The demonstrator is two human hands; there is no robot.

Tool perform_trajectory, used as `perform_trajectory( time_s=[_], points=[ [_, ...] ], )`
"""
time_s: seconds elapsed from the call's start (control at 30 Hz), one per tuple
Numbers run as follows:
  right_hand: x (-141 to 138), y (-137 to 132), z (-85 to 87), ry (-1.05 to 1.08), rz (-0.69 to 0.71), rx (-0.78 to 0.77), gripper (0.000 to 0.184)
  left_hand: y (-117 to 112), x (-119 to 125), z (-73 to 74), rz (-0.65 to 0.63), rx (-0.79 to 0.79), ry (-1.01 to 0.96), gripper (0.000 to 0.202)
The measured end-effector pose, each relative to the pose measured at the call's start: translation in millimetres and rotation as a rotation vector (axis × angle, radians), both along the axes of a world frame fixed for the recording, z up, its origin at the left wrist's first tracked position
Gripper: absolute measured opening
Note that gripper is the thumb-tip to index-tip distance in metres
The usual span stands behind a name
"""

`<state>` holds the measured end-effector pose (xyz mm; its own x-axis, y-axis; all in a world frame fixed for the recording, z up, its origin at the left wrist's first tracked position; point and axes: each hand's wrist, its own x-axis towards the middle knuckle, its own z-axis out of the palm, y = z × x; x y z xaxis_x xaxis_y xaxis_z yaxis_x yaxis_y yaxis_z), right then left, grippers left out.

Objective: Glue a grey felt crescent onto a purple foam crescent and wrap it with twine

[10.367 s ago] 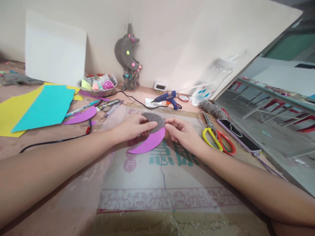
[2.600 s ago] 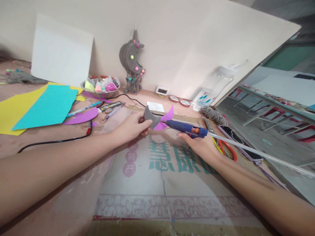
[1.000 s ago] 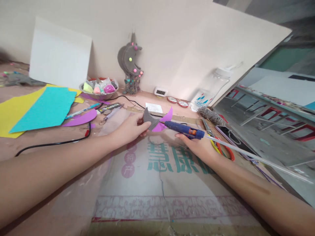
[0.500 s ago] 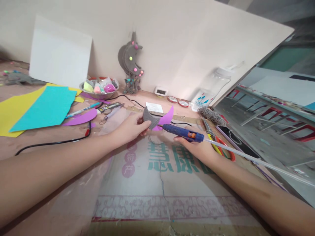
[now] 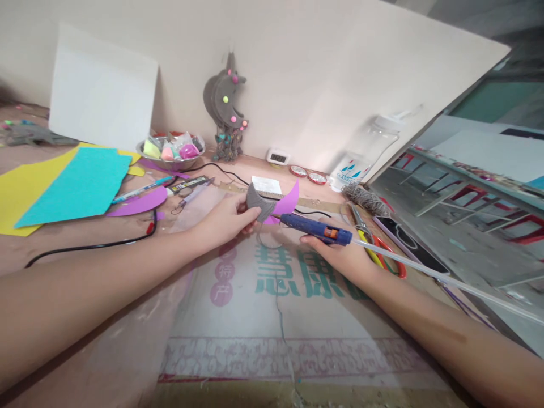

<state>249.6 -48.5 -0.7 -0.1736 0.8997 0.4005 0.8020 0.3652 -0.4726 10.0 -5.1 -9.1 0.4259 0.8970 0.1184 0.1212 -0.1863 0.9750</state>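
Note:
My left hand pinches a grey crescent piece with a purple crescent behind it, both lifted a little above the flattened cardboard sheet. Wrapped around a blue hot glue gun, my right hand points the nozzle left at the seam between the two crescents. A clear glue stick juts out of the gun's back toward the right.
Yellow and red scissors, a phone and a twine ball lie to the right. Teal felt on yellow sheets, a purple cutout, pens and a metal bowl sit left. A grey moon decoration and a bottle stand by the wall.
Long ago both hands pressed the crescents flat and the glue gun lay at the back. Since then my right hand took the gun; over the last second the nozzle crept slightly along the crescents.

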Motion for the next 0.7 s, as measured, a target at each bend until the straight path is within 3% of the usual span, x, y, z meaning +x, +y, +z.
perform_trajectory(
  time_s=[0.43, 0.57, 0.7],
  points=[
    [3, 3, 0.5, 0.129, -0.140, -0.046, 0.028, 5, -2, -6.5, -0.009, 0.041, 0.012, 0.016],
    [9, 8, 4.0, 0.166, -0.075, -0.085, 0.041, 2, 0, -1.6, 0.016, -0.028, -0.009, 0.015],
    [11, 9, 4.5, 0.201, -0.006, -0.113, 0.040, -1, 1, 2.2, 0.050, -0.058, -0.019, 0.016]
  ],
)
